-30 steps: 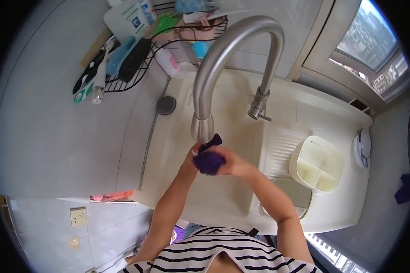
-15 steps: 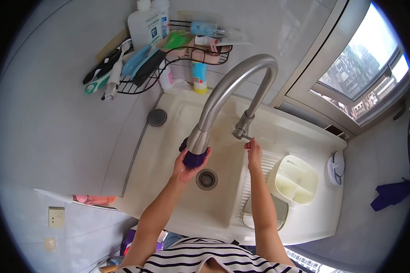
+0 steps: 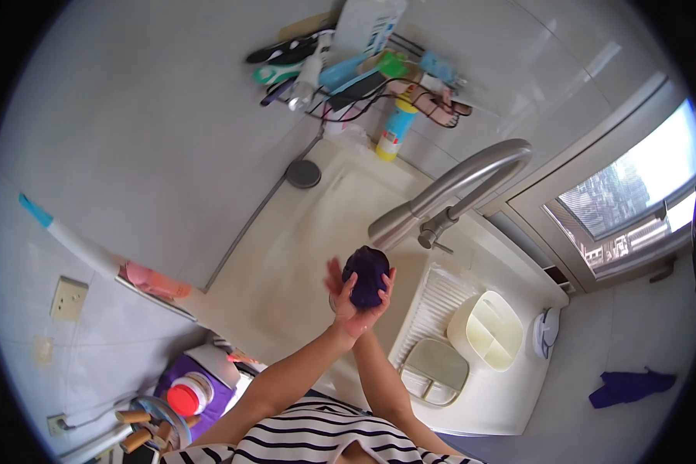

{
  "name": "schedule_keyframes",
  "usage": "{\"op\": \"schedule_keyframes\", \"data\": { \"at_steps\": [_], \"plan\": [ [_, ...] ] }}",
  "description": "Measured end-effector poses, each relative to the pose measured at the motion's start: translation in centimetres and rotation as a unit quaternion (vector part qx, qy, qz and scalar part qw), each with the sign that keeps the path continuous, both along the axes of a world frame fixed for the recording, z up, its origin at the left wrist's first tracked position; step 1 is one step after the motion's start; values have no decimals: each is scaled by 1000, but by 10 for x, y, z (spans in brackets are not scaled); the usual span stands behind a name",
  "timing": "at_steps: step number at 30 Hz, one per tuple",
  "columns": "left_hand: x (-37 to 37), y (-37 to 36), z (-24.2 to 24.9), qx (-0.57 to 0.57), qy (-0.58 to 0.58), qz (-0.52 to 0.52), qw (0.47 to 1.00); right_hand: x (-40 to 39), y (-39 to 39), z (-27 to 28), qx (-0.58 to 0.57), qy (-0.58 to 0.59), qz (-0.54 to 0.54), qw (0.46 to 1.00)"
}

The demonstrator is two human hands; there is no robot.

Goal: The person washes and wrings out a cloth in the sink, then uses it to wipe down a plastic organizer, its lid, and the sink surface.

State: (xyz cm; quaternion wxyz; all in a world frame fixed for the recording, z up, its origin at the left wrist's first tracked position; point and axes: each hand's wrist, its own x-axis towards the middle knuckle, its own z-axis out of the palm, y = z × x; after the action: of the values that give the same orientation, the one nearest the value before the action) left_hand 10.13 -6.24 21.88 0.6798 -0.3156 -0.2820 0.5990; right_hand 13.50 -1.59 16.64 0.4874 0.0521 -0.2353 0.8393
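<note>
A wet-looking, bunched dark purple cloth (image 3: 367,272) rests in my left hand (image 3: 357,317), above the sink basin (image 3: 278,255). My left hand is palm up, its thumb and fingers closed around the cloth's lower part. My forearms cross at the wrists. Behind and below the left one, my right hand (image 3: 333,280) shows only as blurred fingers to the left of the cloth; its grip is not visible. Just beyond the cloth is the spout of the steel faucet (image 3: 421,209), with its lever (image 3: 442,247) to the right.
A ribbed drainboard (image 3: 433,309) holds a cream divided caddy (image 3: 455,325) and a shallow tray (image 3: 441,359). A wire corner rack (image 3: 344,116) carries brushes and bottles. A round drain plug (image 3: 303,174) lies on the left rim. Another purple cloth (image 3: 630,387) hangs at right.
My right hand has left the faucet lever and come over to my left hand. The cloth has moved from under the spout towards me. The head view has turned.
</note>
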Motion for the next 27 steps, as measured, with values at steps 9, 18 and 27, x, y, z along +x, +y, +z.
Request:
{"op": "schedule_keyframes", "data": {
  "at_steps": [9, 18, 27],
  "plan": [
    [-35, -30, -7, -4, 642, -234, 730, 24, 31, 39, -201, -231, 284, 909],
    [-47, -12, -88, 24, 938, -282, 202, 13, 30, -47, -24, -691, 5, 722],
    [-55, -30, -32, -32, 441, -223, 869, 37, -23, 58, 644, -382, -208, 630]
  ]
}}
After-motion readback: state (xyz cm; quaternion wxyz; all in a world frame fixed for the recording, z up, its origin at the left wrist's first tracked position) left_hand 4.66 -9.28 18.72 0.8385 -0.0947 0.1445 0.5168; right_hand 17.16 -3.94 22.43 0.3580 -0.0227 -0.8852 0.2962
